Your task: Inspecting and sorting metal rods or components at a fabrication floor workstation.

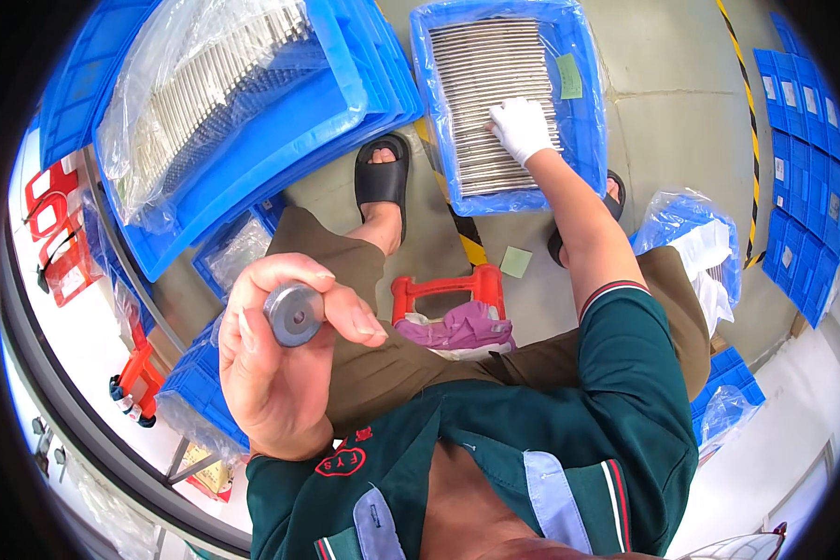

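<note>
Bare, my left hand (275, 373) pinches a thick, round grey metal disc (282, 310) between thumb and fingers. A small hole runs through the disc's middle, and it is held up in front of my lap. My right hand (521, 131), in a white glove, reaches forward into a blue bin (593, 103). Its fingers are curled down onto the slim metal rods (481, 75) laid side by side there. Whether a rod is gripped cannot be made out, since the fingertips are hidden. A green paper slip (569, 77) lies at the bin's right side.
Stacked blue bins (345, 79) at left hold more rods (224, 70) under clear plastic. A red stool frame (448, 285) with purple cloth (462, 327) stands between my legs. A plastic-lined bin (677, 219) is at right. Black-and-yellow tape (469, 238) crosses the floor.
</note>
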The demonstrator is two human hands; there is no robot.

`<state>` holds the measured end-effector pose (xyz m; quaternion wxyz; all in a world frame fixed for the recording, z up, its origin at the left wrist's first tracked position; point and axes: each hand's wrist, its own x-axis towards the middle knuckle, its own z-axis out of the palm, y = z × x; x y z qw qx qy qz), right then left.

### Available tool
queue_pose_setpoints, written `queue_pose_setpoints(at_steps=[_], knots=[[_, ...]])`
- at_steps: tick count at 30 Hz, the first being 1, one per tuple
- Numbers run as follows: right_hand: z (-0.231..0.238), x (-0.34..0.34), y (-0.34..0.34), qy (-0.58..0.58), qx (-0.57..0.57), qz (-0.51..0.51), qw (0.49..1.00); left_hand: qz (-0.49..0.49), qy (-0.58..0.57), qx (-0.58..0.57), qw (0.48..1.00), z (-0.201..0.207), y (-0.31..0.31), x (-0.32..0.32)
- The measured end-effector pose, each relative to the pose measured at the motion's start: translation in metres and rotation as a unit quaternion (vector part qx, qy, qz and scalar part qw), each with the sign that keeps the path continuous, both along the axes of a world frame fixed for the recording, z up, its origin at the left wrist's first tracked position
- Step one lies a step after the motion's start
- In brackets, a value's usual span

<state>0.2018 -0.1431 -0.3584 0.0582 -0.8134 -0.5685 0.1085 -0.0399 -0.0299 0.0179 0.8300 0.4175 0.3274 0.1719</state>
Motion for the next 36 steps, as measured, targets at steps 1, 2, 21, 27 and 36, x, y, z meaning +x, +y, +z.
queue_pose_setpoints(at_steps=[1, 2, 21, 27, 36], knots=[[0.0, -0.004, 0.002, 0.0, -0.001, -0.001, 1.0, -0.003, -0.002, -0.002, 1.0, 0.0, 0.0, -0.001], [-0.002, -0.008, 0.002, 0.002, 0.009, -0.015, 1.0, -0.003, -0.002, -0.002, 1.0, 0.0, 0.0, -0.002], [0.004, -0.05, -0.009, 0.017, 0.06, -0.117, 0.991, 0.008, 0.003, -0.05, 0.999, 0.001, -0.003, -0.01], [0.008, -0.063, -0.023, 0.018, -0.013, -0.128, 0.992, -0.005, -0.005, -0.05, 0.999, 0.001, -0.003, -0.012], [0.014, -0.08, -0.026, 0.038, -0.034, -0.124, 0.991, -0.023, -0.018, -0.038, 0.999, 0.001, -0.007, -0.011]])
